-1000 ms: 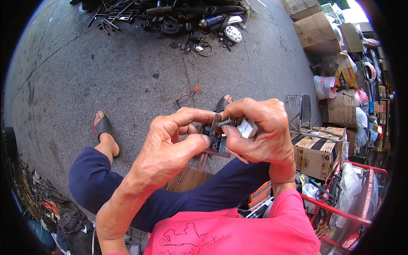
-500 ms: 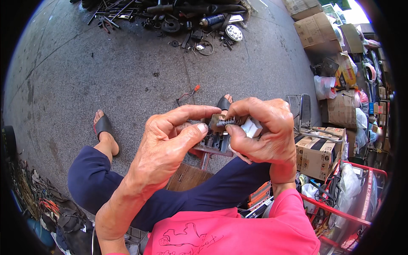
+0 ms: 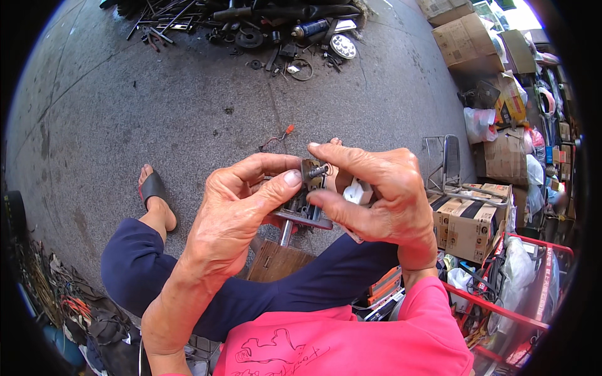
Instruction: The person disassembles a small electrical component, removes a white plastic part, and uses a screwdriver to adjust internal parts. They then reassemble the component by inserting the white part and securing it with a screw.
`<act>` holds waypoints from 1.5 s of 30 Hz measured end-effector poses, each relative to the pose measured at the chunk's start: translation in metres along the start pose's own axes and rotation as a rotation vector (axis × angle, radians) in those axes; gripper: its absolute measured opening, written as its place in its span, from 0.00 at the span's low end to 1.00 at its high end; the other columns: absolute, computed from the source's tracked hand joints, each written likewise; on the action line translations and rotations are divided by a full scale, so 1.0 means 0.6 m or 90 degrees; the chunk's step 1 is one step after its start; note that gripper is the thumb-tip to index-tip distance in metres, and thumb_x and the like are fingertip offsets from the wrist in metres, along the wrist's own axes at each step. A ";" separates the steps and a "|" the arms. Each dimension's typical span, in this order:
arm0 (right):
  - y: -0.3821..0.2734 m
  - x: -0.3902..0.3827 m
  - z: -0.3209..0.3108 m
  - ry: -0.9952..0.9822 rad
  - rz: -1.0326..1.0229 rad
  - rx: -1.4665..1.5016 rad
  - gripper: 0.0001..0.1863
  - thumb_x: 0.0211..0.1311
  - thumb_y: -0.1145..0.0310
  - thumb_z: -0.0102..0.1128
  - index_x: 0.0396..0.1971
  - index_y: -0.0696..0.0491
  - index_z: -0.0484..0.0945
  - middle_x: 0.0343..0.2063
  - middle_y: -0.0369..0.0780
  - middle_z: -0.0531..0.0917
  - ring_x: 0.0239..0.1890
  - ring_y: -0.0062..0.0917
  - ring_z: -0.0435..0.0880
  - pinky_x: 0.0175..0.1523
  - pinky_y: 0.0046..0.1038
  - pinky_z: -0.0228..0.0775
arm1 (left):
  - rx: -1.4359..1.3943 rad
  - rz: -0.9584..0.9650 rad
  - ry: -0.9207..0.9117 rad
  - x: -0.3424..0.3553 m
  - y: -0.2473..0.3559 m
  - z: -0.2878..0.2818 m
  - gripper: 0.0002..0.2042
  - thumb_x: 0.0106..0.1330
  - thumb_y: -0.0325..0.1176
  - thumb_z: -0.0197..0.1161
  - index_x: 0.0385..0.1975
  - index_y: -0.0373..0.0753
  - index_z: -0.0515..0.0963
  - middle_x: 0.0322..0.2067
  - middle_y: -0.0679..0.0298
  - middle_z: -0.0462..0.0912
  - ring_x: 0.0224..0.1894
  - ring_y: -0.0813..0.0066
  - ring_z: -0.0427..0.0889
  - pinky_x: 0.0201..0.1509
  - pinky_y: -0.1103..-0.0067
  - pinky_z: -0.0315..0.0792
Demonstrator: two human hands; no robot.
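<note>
My left hand (image 3: 235, 197) is closed, thumb and forefinger pinching a small metal plate (image 3: 308, 172) that carries a coil spring (image 3: 320, 170). My right hand (image 3: 385, 200) faces it, thumb and forefinger spread apart around the spring's right side. A white plastic piece (image 3: 357, 192) sits in the right palm, seemingly held by the curled fingers, which are mostly hidden. Just below both hands is a dark mechanical assembly with a flat plate (image 3: 304, 219) and a shiny metal shaft (image 3: 286, 232). Below the shaft lies a brown wooden block (image 3: 276, 262).
A red-tipped wire (image 3: 289, 130) lies on the floor ahead. Farther off is a heap of dark metal parts (image 3: 251, 37). To the right stand a metal-framed chair (image 3: 450, 164), cardboard boxes (image 3: 467, 225) and a red basket (image 3: 501, 310). Cables and rags (image 3: 75, 313) lie at left.
My right thumb and forefinger have let go of the spring and spread apart. The plate in my left hand has tilted and shifted slightly left, and the shaft and plate below have moved left.
</note>
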State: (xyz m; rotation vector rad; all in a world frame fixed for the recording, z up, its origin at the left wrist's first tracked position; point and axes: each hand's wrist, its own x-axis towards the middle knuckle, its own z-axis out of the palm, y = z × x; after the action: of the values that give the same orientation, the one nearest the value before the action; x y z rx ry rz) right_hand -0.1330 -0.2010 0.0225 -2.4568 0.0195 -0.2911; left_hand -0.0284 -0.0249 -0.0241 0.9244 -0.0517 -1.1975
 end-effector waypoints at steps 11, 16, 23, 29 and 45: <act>-0.014 0.004 0.000 -0.035 0.002 -0.071 0.21 0.43 0.76 0.70 0.42 0.58 0.81 0.17 0.39 0.82 0.17 0.27 0.82 0.30 0.24 0.76 | 0.041 0.022 0.003 0.000 0.004 0.009 0.11 0.67 0.26 0.60 0.47 0.33 0.80 0.32 0.66 0.85 0.32 0.86 0.80 0.37 0.84 0.76; -0.016 0.008 -0.005 -0.025 0.010 -0.082 0.18 0.43 0.77 0.69 0.40 0.59 0.81 0.17 0.40 0.81 0.16 0.28 0.81 0.29 0.25 0.76 | 0.072 0.049 0.005 -0.005 0.011 0.010 0.16 0.65 0.22 0.55 0.52 0.33 0.78 0.38 0.64 0.82 0.34 0.87 0.79 0.39 0.84 0.76; -0.017 0.011 -0.002 -0.003 -0.018 -0.098 0.17 0.44 0.77 0.67 0.39 0.60 0.81 0.17 0.41 0.81 0.18 0.32 0.83 0.36 0.28 0.80 | 0.058 0.093 0.015 -0.010 0.013 0.013 0.22 0.65 0.22 0.55 0.61 0.34 0.70 0.51 0.57 0.75 0.47 0.79 0.77 0.47 0.81 0.76; -0.021 0.009 -0.007 0.003 -0.007 -0.112 0.15 0.44 0.77 0.66 0.37 0.60 0.81 0.17 0.42 0.80 0.20 0.31 0.84 0.32 0.28 0.78 | 0.041 0.078 0.023 -0.012 0.018 0.017 0.23 0.65 0.21 0.54 0.62 0.30 0.66 0.51 0.55 0.75 0.51 0.75 0.77 0.54 0.78 0.74; -0.011 0.008 -0.017 0.053 -0.054 -0.092 0.17 0.41 0.78 0.66 0.37 0.60 0.81 0.18 0.38 0.81 0.18 0.25 0.83 0.25 0.24 0.73 | 0.107 0.095 0.021 -0.008 0.018 0.015 0.24 0.63 0.22 0.55 0.61 0.27 0.64 0.54 0.49 0.75 0.45 0.72 0.82 0.41 0.73 0.84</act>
State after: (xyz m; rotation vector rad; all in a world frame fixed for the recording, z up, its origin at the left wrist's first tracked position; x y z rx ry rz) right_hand -0.1308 -0.2022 0.0353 -2.5906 -0.0290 -0.4429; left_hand -0.0264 -0.0257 -0.0093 1.0692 -0.1940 -1.0500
